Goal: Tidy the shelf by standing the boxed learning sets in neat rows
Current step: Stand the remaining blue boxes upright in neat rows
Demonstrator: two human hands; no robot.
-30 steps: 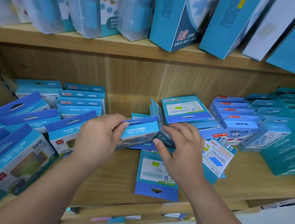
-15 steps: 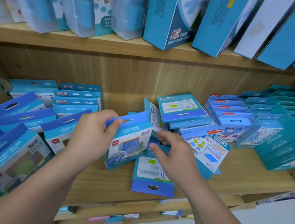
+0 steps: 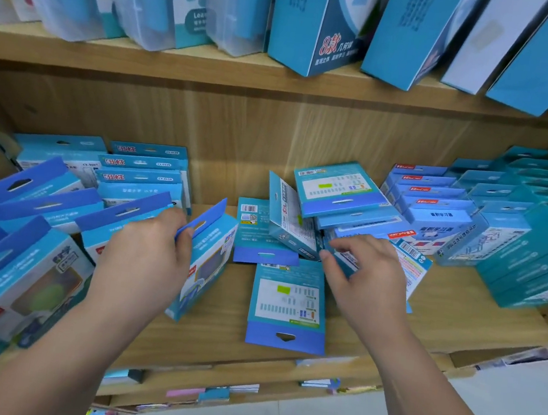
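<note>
My left hand (image 3: 147, 254) grips a blue boxed learning set (image 3: 205, 261) by its hang tab and holds it upright on the wooden shelf (image 3: 460, 309), beside a leaning row of like boxes (image 3: 41, 206) on the left. My right hand (image 3: 362, 280) has its fingers curled on a small blue box (image 3: 345, 261) at the foot of a jumbled pile (image 3: 333, 194) in the middle. Two boxes lie flat, one in front (image 3: 288, 302) and one behind it (image 3: 255, 236).
Neat rows of blue boxes (image 3: 438, 206) and teal boxes (image 3: 537, 246) stand at the right. Large boxes and clear cases (image 3: 322, 23) lean on the upper shelf. A lower shelf edge (image 3: 243, 386) juts out below, with white floor under it.
My left hand has carried its box leftward and turned it upright next to the left row. My right hand stayed at the pile, fingers now on another small box.
</note>
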